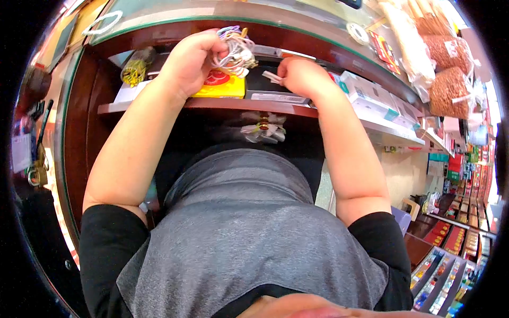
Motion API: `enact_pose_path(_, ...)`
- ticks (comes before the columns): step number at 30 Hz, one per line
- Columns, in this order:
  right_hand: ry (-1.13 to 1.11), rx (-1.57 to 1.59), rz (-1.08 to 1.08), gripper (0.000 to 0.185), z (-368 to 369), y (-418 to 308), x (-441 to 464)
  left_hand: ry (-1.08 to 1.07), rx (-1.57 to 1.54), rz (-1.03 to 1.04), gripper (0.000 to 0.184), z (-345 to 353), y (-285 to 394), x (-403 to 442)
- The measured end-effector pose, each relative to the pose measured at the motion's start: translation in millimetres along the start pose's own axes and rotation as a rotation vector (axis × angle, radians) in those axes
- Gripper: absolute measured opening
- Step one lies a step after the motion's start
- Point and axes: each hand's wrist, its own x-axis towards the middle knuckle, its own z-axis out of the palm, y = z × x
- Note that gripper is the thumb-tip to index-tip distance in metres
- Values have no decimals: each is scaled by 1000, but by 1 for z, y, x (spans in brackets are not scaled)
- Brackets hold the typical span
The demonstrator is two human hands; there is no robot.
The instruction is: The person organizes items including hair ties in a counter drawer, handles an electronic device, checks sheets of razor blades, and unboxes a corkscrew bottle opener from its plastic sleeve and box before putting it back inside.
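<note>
One brass-coloured padlock shows near the left edge of the frame. In the upper left, a white loop lies on the glass top of a desk, and below that top runs a brown shelf. A clear bag with yellow strands sits at the shelf's left end.

Just right of it, in the upper middle-left, the left hand is raised with its fingers curled round a bundle of pale cords, gripping it above a yellow box with a red print. At the upper centre, beneath the shelf edge, is a blurred clear plastic packet. Above it and slightly right, a small white strip is pinched between the fingers of the right hand, which is well apart from the cords; what the strip is I cannot tell.

Farther right, white boxes line the shelf, and a white roll lies on the glass above them. Plastic bags of brown contents fill the upper right, and divided display trays stand in the lower right corner.
</note>
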Motion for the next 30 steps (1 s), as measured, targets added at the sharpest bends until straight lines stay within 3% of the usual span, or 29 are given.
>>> enact_pose_path(4,-59,-51,-45,19,9,10,16,-55,-43,-2,19,3,3,-2)
enact_pose_path(6,-99,52,-45,21,-2,7,7,-39,36,-2,49,0,3,-1)
enact_pose_path(12,40,246,-65,16,-3,15,-5,-8,30,-19,49,1,4,-2)
enact_pose_path(17,266,565,-242,13,-26,24,-61,-62,20,-25,50,-4,5,-3)
enact_pose_path(18,266,693,-228,14,-32,32,-77,-58,28,-34,49,-7,4,-1)
enact_pose_path(22,453,670,-3,15,-29,116,-125,-29,12,-41,46,-3,3,-4)
enact_pose_path(25,449,325,306,13,-24,156,-154,-12,33,-27,46,-4,2,-3)
enact_pose_path(27,448,284,386,13,-12,171,-163,-30,21,-26,46,-7,2,-1)
enact_pose_path(30,547,196,286,11,9,187,-168,-81,5,-30,46,-7,3,-1)
